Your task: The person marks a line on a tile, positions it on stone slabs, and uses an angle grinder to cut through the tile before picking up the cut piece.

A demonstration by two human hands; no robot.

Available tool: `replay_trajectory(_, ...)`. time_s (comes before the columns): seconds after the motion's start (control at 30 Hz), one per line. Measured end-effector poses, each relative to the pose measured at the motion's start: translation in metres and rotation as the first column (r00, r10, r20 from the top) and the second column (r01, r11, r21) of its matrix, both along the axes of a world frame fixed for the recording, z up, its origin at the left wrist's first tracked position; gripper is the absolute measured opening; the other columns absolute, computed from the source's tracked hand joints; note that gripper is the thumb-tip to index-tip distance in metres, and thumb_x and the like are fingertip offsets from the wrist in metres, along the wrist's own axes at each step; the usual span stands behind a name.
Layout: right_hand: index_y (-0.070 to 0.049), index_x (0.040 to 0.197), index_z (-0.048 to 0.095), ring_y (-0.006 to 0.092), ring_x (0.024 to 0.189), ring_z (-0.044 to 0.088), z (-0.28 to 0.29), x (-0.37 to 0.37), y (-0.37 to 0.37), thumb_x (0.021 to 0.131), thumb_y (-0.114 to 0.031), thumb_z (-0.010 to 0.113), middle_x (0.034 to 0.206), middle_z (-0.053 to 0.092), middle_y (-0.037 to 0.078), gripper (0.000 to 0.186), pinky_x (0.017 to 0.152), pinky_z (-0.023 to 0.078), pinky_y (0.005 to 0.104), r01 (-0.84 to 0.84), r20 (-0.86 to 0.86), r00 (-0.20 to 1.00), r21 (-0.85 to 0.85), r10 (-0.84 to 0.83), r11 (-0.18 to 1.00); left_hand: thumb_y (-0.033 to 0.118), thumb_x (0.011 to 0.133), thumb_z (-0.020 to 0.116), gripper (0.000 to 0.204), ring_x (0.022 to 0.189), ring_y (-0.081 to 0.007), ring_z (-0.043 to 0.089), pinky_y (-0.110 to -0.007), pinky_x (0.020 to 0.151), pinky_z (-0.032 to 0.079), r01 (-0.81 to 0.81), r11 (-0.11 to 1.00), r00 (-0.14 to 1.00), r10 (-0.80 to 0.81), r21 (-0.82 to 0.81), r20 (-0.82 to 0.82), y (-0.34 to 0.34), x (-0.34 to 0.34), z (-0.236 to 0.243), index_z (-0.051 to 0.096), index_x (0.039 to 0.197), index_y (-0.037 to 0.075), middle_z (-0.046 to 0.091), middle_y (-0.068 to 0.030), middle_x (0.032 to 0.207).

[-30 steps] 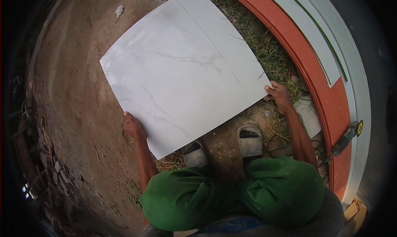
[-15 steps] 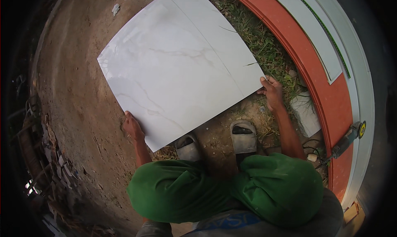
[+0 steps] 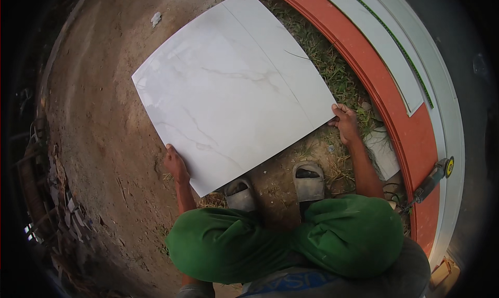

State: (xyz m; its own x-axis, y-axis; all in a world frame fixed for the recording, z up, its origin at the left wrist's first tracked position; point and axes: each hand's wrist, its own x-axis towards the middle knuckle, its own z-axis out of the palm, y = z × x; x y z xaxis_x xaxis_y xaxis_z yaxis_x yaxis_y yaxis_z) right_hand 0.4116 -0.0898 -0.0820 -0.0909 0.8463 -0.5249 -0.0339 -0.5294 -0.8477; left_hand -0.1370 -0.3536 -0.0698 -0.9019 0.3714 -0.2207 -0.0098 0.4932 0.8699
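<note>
A large white tile point(image 3: 228, 90) with faint grey marble veining lies in front of me, over dirt and grass. A thin straight line runs along its right-hand part. At the near left edge, my left hand point(image 3: 177, 165) is closed on the tile, thumb on top and the other fingers largely hidden. My right hand point(image 3: 345, 124) pinches the near right corner between thumb and fingers. Below the near edge are my feet in grey slides point(image 3: 309, 181), and my knees in green cloth point(image 3: 353, 235) are bent between my forearms.
To the right runs a curved-looking red ledge point(image 3: 423, 147), bearing a white strip point(image 3: 382, 51) and a green perforated strip point(image 3: 400, 51). An angle grinder point(image 3: 432, 182) with a yellow-centred disc rests there. A broken concrete block point(image 3: 382, 152) sits beside my right forearm. Debris point(image 3: 73, 215) lies far left.
The whole view has shifted slightly, so the tile, ground and ledge all appear lower. Both hands keep their hold on the tile at the same places.
</note>
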Motion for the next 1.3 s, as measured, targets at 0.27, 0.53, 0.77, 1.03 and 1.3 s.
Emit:
replay_trajectory(0.27,0.001,0.113,0.074,0.0121,0.073,0.069,0.002,-0.009,-0.012,0.105,-0.028,0.076,0.092,0.075,0.004,0.030,0.066,0.058,0.0286,0.173,-0.020,0.984,-0.066,-0.175,0.983,0.058,0.114,0.056,0.069,0.092,-0.0203,0.059,-0.039,0.083,0.050,0.051,0.999,0.995,-0.049,-0.020,0.087,-0.005,0.016,0.011,0.070,0.112,-0.009,0.068,-0.0092,0.102)
replay_trajectory(0.53,-0.002,0.104,0.073,0.0141,0.073,0.072,0.003,0.009,-0.013,0.104,-0.036,0.079,0.086,0.075,0.006,0.035,0.068,0.060,0.0307,0.149,-0.087,0.985,0.007,-0.148,0.989,0.065,0.110,0.058,0.081,0.107,-0.0250,0.064,-0.041,0.091,0.053,0.011,0.991,0.994,0.004,-0.137,0.111,-0.006,0.018,0.005,0.067,0.132,-0.012,0.073,-0.0182,0.123)
replay_trajectory(0.77,0.004,0.120,0.073,0.0205,0.089,0.078,0.067,0.039,-0.101,0.103,-0.051,0.077,0.099,0.080,0.017,0.058,0.085,0.063,0.0374,-0.154,-0.147,0.981,-0.204,0.125,0.967,0.058,0.109,0.064,0.074,0.136,-0.0228,0.062,-0.037,0.108,0.050,0.129,0.967,0.974,-0.083,-0.218,0.210,-0.020,0.001,0.087,0.061,0.148,-0.004,0.068,-0.0203,0.143)
replay_trajectory(1.03,0.001,0.164,0.047,0.0264,0.149,0.055,0.118,0.107,-0.221,0.091,-0.071,0.080,0.164,0.055,0.017,0.108,0.127,0.040,0.0436,-0.483,-0.541,0.739,-0.012,0.401,0.875,0.053,0.110,0.066,0.068,0.141,-0.0287,0.059,-0.037,0.115,0.045,0.222,0.934,0.960,-0.159,-0.279,0.231,-0.049,0.055,0.146,0.061,0.151,-0.001,0.065,-0.0197,0.148)
replay_trajectory(1.3,-0.001,0.126,0.081,0.0206,0.117,0.073,0.233,0.171,-0.182,0.101,-0.039,0.082,0.118,0.081,0.011,0.046,0.105,0.055,0.0359,-0.103,0.077,0.991,-0.134,0.114,0.986,0.047,0.110,0.068,0.062,0.145,-0.0345,0.055,-0.038,0.122,0.040,0.932,0.243,0.341,-0.841,-0.269,0.420,0.090,0.146,0.316,0.061,0.153,0.002,0.063,-0.0190,0.153)
